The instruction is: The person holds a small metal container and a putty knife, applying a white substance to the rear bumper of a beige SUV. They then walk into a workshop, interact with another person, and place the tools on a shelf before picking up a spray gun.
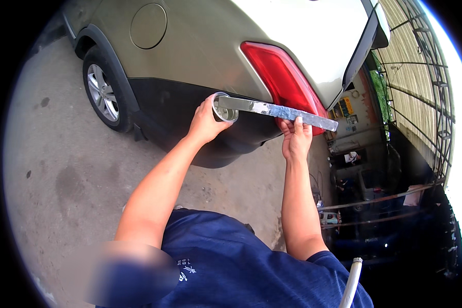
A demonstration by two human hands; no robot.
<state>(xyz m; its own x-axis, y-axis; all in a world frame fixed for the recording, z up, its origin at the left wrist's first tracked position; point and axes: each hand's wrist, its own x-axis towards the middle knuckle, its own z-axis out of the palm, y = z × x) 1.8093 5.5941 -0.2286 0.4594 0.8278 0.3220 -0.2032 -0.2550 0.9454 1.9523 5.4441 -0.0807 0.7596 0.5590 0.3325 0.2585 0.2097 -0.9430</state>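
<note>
My left hand [205, 123] is wrapped round a small round cup [232, 114], tilted so that its open mouth shows; what lies inside is hard to make out. A long flat metal stirring stick [256, 106] reaches from the cup's mouth across to the right, with blue and grey stains along its right half. My right hand [296, 138] pinches this stick near its right end, thumb on top and fingers beneath. Both hands are up in front of the rear corner of an olive-grey car [205, 46], close to its red tail light [282, 72].
The car's black lower bumper [164, 108] and rear wheel [103, 90] are to the left, above the stained concrete floor [77, 179]. At right, a dark workshop area [380, 205] holds another vehicle and clutter under a metal-framed roof [421, 61]. A pale hose-like tube [350, 285] rises by my right shoulder.
</note>
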